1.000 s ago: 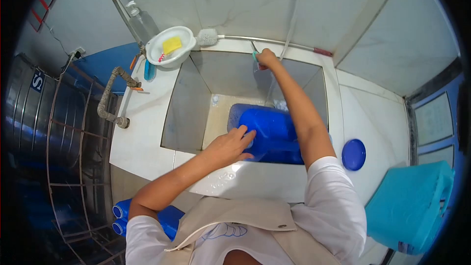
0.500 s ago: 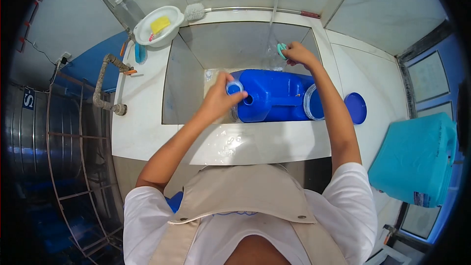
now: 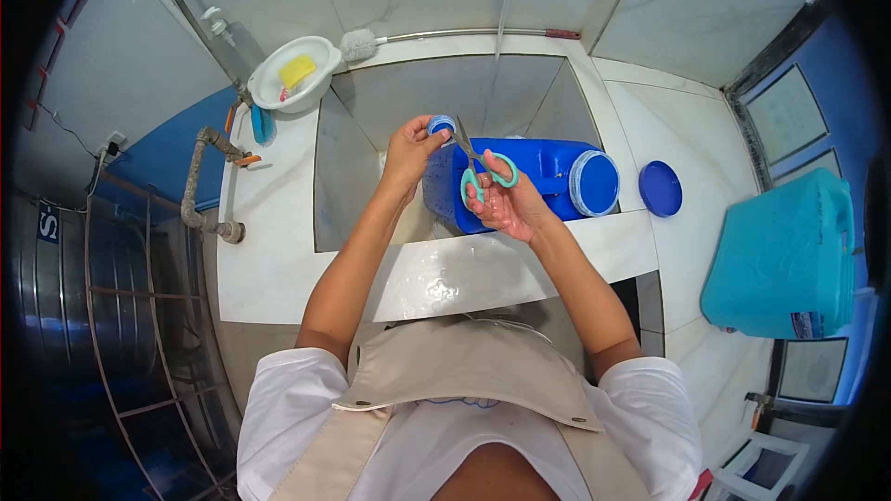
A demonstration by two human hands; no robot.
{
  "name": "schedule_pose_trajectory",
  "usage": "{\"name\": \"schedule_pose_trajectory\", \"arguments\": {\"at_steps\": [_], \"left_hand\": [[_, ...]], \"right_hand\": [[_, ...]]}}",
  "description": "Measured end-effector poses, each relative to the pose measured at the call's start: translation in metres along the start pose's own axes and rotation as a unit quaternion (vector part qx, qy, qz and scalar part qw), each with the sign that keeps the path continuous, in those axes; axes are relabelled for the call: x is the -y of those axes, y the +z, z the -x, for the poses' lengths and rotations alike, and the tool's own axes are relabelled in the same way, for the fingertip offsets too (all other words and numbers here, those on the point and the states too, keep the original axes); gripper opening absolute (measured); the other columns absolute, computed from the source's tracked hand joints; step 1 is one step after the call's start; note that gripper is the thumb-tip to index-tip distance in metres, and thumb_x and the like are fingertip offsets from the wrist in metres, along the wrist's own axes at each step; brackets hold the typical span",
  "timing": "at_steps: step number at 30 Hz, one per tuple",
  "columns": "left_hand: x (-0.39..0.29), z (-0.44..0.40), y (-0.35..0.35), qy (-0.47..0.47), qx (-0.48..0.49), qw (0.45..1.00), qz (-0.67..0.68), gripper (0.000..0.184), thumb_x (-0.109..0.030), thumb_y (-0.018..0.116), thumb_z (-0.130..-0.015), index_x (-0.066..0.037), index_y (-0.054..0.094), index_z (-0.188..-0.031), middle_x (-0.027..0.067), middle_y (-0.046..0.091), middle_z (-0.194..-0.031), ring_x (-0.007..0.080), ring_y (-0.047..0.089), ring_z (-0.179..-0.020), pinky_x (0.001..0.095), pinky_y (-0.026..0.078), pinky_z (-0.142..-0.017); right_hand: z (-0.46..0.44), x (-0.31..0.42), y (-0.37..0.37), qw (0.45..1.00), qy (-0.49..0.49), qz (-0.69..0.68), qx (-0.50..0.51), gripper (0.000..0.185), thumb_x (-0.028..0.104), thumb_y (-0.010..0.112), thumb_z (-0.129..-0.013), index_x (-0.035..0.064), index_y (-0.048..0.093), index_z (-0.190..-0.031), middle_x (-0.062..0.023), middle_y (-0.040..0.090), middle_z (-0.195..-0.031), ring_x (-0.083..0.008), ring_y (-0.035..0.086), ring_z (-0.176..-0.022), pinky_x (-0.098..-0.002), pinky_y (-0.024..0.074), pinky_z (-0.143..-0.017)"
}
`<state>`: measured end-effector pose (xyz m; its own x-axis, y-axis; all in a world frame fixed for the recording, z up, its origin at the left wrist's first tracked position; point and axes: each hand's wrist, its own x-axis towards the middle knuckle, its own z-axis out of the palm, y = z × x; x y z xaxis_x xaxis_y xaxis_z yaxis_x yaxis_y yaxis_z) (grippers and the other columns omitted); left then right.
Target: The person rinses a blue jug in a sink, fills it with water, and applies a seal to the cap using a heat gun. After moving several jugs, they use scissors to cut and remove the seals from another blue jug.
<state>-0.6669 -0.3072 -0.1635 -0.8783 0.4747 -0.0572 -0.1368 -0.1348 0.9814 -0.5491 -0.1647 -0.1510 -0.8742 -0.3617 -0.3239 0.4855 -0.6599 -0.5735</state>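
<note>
My left hand (image 3: 405,158) is closed on a small blue cap (image 3: 441,123) with a whitish band around it, held above the sink's left part. My right hand (image 3: 513,211), palm turned up, grips a pair of scissors (image 3: 502,169) by its teal handles. Its metal blades point up and left, at the cap; whether they touch it I cannot tell. Below both hands a large blue jug (image 3: 543,156) lies on its side in the sink. The jug's wide round end (image 3: 595,184), with a whitish ring, faces right. My right hand hides its small spout.
A thin water stream falls into the sink (image 3: 408,83). On the counter are a blue lid (image 3: 660,188), a teal jug (image 3: 780,255), a white basin (image 3: 325,79) with a yellow sponge (image 3: 298,70), and a long-handled brush (image 3: 360,44). A pipe tap (image 3: 192,167) stands left.
My right hand has come from the water stream at the back right to beside my left hand, carrying the scissors. My left hand has lifted the cap up and away from the jug's spout.
</note>
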Motion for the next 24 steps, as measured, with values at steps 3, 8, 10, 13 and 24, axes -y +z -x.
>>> {"name": "schedule_pose_trajectory", "arguments": {"at_steps": [3, 8, 10, 13, 24], "left_hand": [[-0.001, 0.006, 0.007, 0.024, -0.015, 1.0, 0.009, 0.019, -0.007, 0.06, -0.082, 0.0, 0.058, -0.1, 0.0025, 0.062, -0.085, 0.0079, 0.055, -0.076, 0.0213, 0.043, -0.072], [0.005, 0.007, 0.011, 0.057, -0.073, 0.996, -0.011, 0.019, -0.007, 0.058, -0.083, 0.002, 0.056, -0.099, 0.0028, 0.061, -0.08, 0.0064, 0.055, -0.07, 0.0202, 0.044, -0.062], [0.009, 0.006, 0.005, 0.077, -0.082, 0.993, -0.047, 0.018, -0.007, 0.058, -0.083, 0.003, 0.057, -0.097, 0.003, 0.061, -0.078, 0.0067, 0.054, -0.068, 0.0206, 0.043, -0.061], [0.006, 0.005, -0.004, 0.085, -0.097, 0.989, -0.066, 0.018, -0.008, 0.06, -0.082, 0.003, 0.058, -0.095, 0.0034, 0.061, -0.078, 0.0073, 0.055, -0.069, 0.021, 0.043, -0.062], [-0.017, 0.005, -0.015, 0.063, -0.028, 0.992, -0.109, 0.02, -0.008, 0.063, -0.08, 0.001, 0.057, -0.097, 0.0017, 0.06, -0.078, 0.0075, 0.053, -0.067, 0.0194, 0.042, -0.061]], "right_hand": [[-0.001, -0.008, 0.012, 0.999, -0.043, 0.004, -0.008, 0.049, 0.052, 0.054, -0.082, 0.0051, 0.054, -0.071, -0.0068, 0.056, -0.059, -0.0051, 0.039, -0.034, -0.015, 0.0282, -0.031], [-0.01, -0.024, 0.033, 0.982, -0.124, 0.072, -0.125, 0.045, 0.049, 0.059, -0.081, 0.0067, 0.052, -0.068, -0.0021, 0.05, -0.056, -0.0023, 0.03, -0.035, -0.0166, 0.0219, -0.032], [-0.015, -0.028, 0.037, 0.975, -0.127, 0.109, -0.147, 0.045, 0.049, 0.059, -0.081, 0.0068, 0.052, -0.068, -0.0021, 0.05, -0.056, -0.0021, 0.031, -0.036, -0.0168, 0.0219, -0.032], [-0.025, -0.029, 0.038, 0.965, -0.123, 0.15, -0.174, 0.045, 0.049, 0.061, -0.08, 0.0064, 0.051, -0.067, -0.0024, 0.05, -0.056, -0.0019, 0.029, -0.036, -0.0174, 0.0205, -0.032], [-0.045, 0.033, 0.03, 0.735, -0.368, 0.525, -0.22, 0.022, 0.014, 0.064, -0.079, 0.0007, 0.05, -0.088, -0.008, 0.057, -0.073, -0.0149, 0.051, -0.054, -0.0256, 0.0405, -0.049]]}}
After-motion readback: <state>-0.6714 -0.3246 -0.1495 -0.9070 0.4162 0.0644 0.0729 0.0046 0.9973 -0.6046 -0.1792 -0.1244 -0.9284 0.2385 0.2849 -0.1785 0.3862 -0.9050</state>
